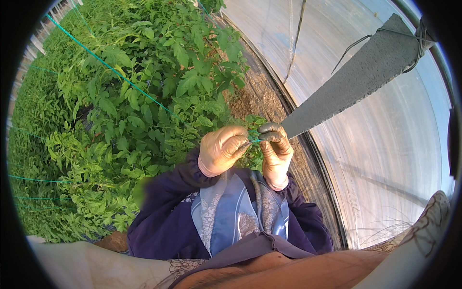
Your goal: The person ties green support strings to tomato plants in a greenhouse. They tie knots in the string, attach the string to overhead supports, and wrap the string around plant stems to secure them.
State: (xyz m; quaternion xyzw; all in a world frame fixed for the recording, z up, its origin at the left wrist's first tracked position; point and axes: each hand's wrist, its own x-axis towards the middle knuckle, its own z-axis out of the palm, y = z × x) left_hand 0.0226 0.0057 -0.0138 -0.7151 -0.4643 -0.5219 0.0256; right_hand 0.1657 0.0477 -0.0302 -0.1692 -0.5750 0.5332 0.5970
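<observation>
Both hands wear thin gloves with dirt-darkened fingertips and are raised in front of my chest. Between them runs a thin green twine (255,140), looped and pinched at both ends. My left hand (224,149) grips it between thumb and fingers, its knuckles turned upward. My right hand (275,148) holds the other side with thumb and curled fingers, a short gap away. Whether the twine is knotted there is too small to tell. Leafy tomato plants (191,79) grow beside and below my left hand; some foliage shows under the twine.
A grey concrete post (346,76) with wire around its upper end slants in close to my right hand. Plastic greenhouse film (389,144) curves along the right. A taut green string (108,67) crosses the plants at left. Dry soil (258,95) lies between plants and film.
</observation>
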